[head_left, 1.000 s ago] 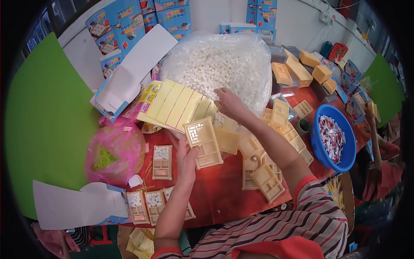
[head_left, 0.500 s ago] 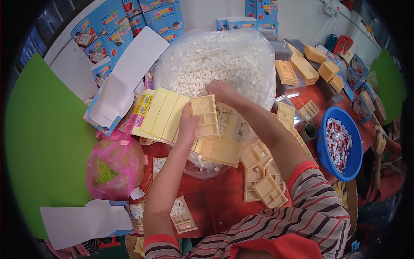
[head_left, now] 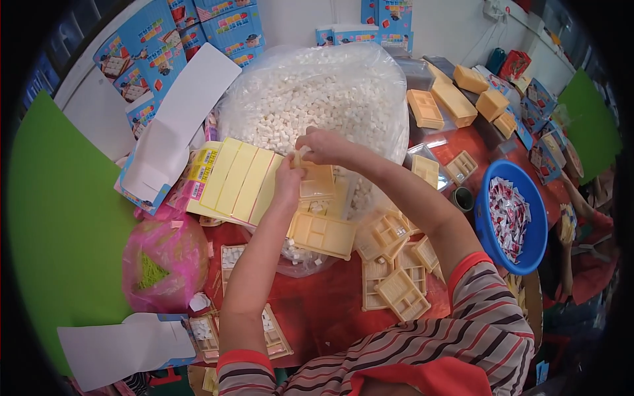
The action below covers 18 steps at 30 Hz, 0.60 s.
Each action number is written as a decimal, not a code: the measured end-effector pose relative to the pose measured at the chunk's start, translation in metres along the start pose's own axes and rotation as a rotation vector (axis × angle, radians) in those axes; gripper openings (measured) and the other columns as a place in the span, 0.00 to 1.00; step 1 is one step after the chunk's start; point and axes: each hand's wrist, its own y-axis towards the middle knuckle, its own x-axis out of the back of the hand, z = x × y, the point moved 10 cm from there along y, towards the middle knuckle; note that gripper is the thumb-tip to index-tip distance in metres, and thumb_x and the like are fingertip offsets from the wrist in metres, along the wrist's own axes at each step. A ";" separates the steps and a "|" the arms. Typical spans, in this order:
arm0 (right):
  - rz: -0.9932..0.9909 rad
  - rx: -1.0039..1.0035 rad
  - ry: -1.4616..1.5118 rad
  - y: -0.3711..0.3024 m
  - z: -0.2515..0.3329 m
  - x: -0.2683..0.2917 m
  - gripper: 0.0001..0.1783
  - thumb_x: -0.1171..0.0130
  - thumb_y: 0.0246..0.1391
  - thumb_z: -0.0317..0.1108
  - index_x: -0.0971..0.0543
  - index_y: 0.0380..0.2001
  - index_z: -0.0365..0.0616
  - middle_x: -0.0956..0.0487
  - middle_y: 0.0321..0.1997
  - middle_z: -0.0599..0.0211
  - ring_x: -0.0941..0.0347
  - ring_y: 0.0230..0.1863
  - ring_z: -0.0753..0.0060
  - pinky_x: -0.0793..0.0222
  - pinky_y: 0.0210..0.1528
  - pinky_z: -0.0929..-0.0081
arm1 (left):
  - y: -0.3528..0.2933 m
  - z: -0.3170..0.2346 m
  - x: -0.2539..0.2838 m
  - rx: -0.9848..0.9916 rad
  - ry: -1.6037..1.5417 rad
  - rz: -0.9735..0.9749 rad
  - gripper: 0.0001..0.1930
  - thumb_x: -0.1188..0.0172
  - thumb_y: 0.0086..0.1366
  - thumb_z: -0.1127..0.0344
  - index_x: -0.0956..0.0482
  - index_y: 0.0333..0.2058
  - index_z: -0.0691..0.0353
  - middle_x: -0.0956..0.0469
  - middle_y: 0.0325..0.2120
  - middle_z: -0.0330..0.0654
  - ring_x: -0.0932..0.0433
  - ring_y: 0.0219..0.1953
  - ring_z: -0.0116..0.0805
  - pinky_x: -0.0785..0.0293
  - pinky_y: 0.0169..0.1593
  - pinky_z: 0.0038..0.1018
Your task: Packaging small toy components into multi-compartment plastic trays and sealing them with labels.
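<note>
Gripping a pale yellow compartmented plastic tray (head_left: 317, 181) between them, the left hand (head_left: 289, 181) and right hand (head_left: 323, 145) keep it level against the big clear bag of small white blocks (head_left: 317, 92), fingers clenched on its edges, above the red-covered desk (head_left: 330, 303), likely so blocks stay put.

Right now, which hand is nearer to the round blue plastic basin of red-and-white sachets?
Right. The right hand is at the yellow tray over the clear bag, on the round blue plastic basin's side; the left hand is beside it, farther away.
</note>
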 end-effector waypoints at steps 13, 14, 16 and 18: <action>-0.204 0.166 0.190 -0.054 0.065 0.041 0.11 0.41 0.51 0.31 0.15 0.37 0.45 0.20 0.33 0.54 0.22 0.37 0.50 0.25 0.42 0.61 | -0.084 0.001 -0.001 0.042 -0.327 0.028 0.32 0.46 0.57 0.79 0.40 0.63 0.74 0.26 0.49 0.54 0.21 0.48 0.42 0.22 0.50 0.32; -0.188 0.162 0.197 -0.063 0.072 0.043 0.11 0.41 0.51 0.31 0.15 0.37 0.45 0.20 0.33 0.54 0.22 0.37 0.50 0.25 0.42 0.61 | -0.099 -0.001 -0.001 0.037 -0.330 0.029 0.33 0.47 0.57 0.79 0.40 0.63 0.74 0.25 0.49 0.54 0.21 0.48 0.41 0.22 0.50 0.32; -0.292 0.030 0.244 -0.083 0.082 0.058 0.11 0.42 0.52 0.29 0.16 0.38 0.43 0.20 0.36 0.53 0.22 0.37 0.51 0.26 0.42 0.62 | -0.137 -0.006 0.003 0.038 -0.344 0.022 0.32 0.47 0.58 0.79 0.40 0.63 0.73 0.24 0.48 0.52 0.21 0.47 0.39 0.22 0.50 0.31; -0.248 0.039 0.241 -0.104 0.102 0.044 0.14 0.42 0.53 0.29 0.18 0.43 0.42 0.20 0.38 0.53 0.22 0.37 0.52 0.26 0.43 0.62 | -0.172 -0.001 0.012 0.048 -0.360 -0.001 0.32 0.48 0.58 0.79 0.39 0.63 0.72 0.23 0.48 0.51 0.20 0.47 0.37 0.22 0.50 0.29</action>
